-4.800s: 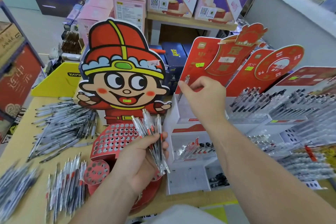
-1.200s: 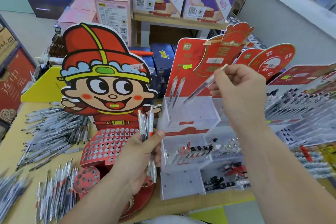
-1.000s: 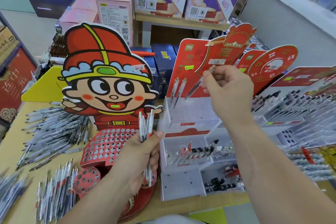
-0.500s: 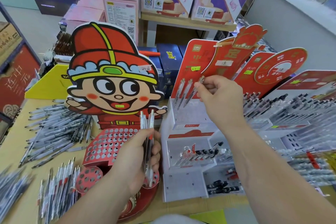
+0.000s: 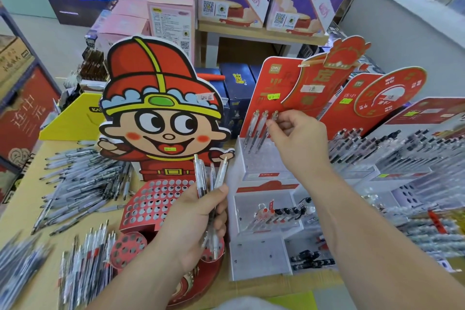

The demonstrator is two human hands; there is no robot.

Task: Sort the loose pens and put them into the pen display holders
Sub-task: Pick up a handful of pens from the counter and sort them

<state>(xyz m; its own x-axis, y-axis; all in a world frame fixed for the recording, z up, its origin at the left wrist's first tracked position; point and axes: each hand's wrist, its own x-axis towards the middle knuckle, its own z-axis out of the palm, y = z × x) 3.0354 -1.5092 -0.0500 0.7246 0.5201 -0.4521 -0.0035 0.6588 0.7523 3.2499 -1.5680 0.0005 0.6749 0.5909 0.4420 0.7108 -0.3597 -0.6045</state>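
Pens [image 5: 252,131] — three upright in holder [image 5: 261,167]; right fingers [image 5: 279,124] pinch third; left fingers [image 5: 219,195] grip four

cam: head-worn, single view | aim: forward and down across the table [image 5: 24,191] | lens: wide-angle, straight edges bow near the borders | range: close, both forearms enter from the bottom edge, left hand [image 5: 198,211] low centre, right hand [image 5: 297,138] mid-frame | far: wooden shop shelf [image 5: 261,33] along the top
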